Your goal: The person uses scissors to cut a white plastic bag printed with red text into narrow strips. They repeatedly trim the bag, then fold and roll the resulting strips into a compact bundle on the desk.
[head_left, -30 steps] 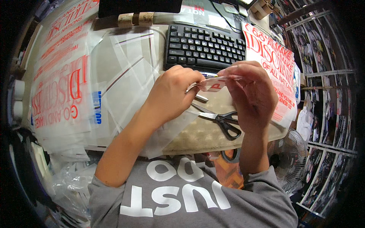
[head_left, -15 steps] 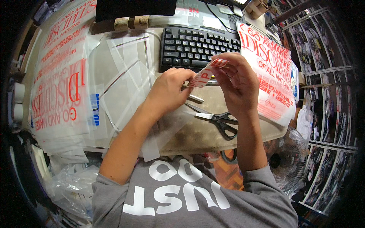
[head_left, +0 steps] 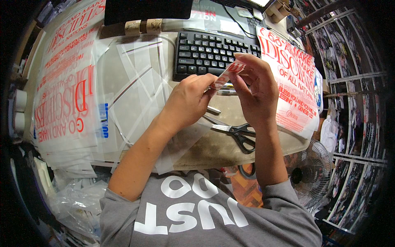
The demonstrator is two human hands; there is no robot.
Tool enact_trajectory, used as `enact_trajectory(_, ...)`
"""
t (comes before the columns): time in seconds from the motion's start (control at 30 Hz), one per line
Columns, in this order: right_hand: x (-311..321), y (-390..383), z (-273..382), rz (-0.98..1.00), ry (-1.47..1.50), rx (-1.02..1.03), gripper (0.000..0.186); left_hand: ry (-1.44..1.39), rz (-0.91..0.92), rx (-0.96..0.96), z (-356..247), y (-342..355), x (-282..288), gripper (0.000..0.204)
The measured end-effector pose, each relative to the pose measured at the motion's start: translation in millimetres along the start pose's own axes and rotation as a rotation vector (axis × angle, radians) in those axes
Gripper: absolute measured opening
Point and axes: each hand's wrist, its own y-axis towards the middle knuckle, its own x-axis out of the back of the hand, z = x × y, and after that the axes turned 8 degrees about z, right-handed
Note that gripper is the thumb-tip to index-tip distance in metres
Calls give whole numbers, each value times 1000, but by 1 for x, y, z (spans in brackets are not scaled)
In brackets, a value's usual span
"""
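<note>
Between my hands, above the table, is a small piece of film (head_left: 222, 79) with red print. The closed fingers of my left hand (head_left: 190, 97) pinch its lower left end. My right hand (head_left: 258, 84) holds the upper right end between thumb and fingers, the other fingers curled. Just below them on the table lie black-handled scissors (head_left: 242, 134), blades pointing left. A slim silver tool (head_left: 214, 110) lies by the blades, partly hidden by my left hand. Beyond my hands sits a black keyboard (head_left: 207, 54).
Red-printed clear film sheets (head_left: 66, 94) are piled at the left, with another red-printed sheet (head_left: 290, 82) at the right. Blank transparent strips (head_left: 135, 78) overlap left of the keyboard. A fan (head_left: 308, 171) stands below the table's right edge, near packed shelves (head_left: 354, 103).
My left hand has moved slightly right, closer to my right hand. The printed film piece has turned and shows less of its face.
</note>
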Motion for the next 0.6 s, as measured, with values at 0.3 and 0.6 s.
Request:
enact_trajectory(0.3, -6, -4, -6, -59, -117, 163, 43, -52, -36, 34, -10, -2, -7, 29)
enact_trajectory(0.6, -12, -9, -9, -30, 43, -1, 56, 53, -115, 11, -7, 2, -20, 27)
